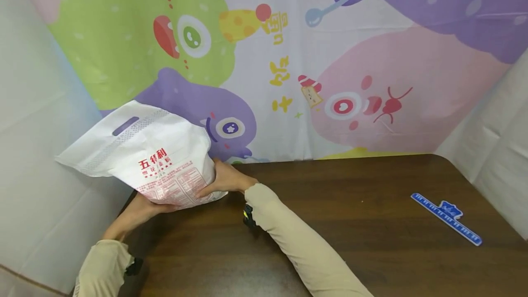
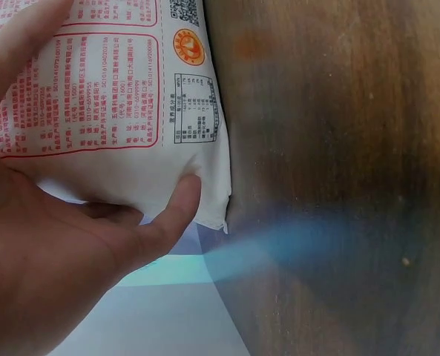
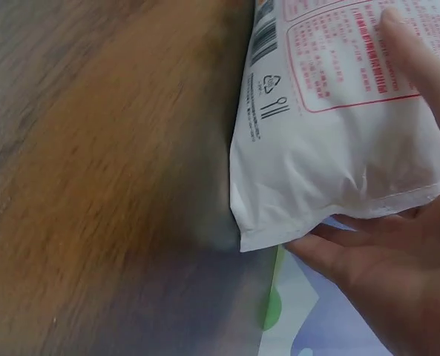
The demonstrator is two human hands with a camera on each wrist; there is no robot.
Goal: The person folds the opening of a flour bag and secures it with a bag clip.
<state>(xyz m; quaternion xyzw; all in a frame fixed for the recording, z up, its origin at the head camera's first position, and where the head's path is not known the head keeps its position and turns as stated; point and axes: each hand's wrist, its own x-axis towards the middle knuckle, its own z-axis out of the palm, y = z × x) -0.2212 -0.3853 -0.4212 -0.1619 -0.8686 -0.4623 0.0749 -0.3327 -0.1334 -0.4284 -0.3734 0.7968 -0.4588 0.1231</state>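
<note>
A white flour bag (image 1: 165, 155) with red print and a handle slot is held at the left end of the table, tilted with its handle end toward the upper left. My left hand (image 1: 138, 212) grips its near lower side; in the left wrist view the thumb and a finger press the printed face of the bag (image 2: 93, 96). On the other side my right hand (image 1: 231, 178) holds the bag, thumb on the front. The right wrist view shows that hand (image 3: 398, 259) with fingers passing behind the bag's sealed edge (image 3: 279, 236).
A long blue-and-white strip, shaped like a sealing clip (image 1: 447, 218), lies at the right of the dark wooden table (image 1: 330, 205). Behind the table hangs a cartoon-printed cloth (image 1: 288, 136). White cloth walls (image 1: 37, 118) close in both sides.
</note>
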